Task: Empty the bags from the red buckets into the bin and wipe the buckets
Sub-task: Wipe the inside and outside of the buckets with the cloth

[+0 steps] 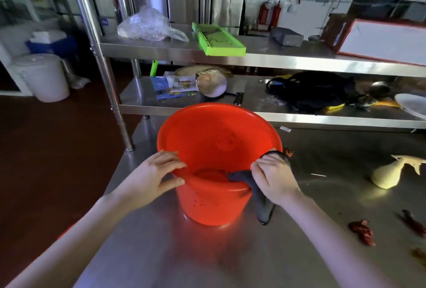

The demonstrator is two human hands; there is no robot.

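A red bucket stands upright on the steel table, with no bag in it and dark specks on its inner wall. My left hand grips the near left part of its rim. My right hand presses a dark grey cloth over the near right part of the rim. One end of the cloth lies inside the bucket and the other hangs down the outside wall.
A cream spray bottle lies on its side to the right, with dried red chillies near it. Steel shelves behind the bucket hold a green tray, a clear plastic bag, a black bag and a bowl. A white tub stands on the floor, left.
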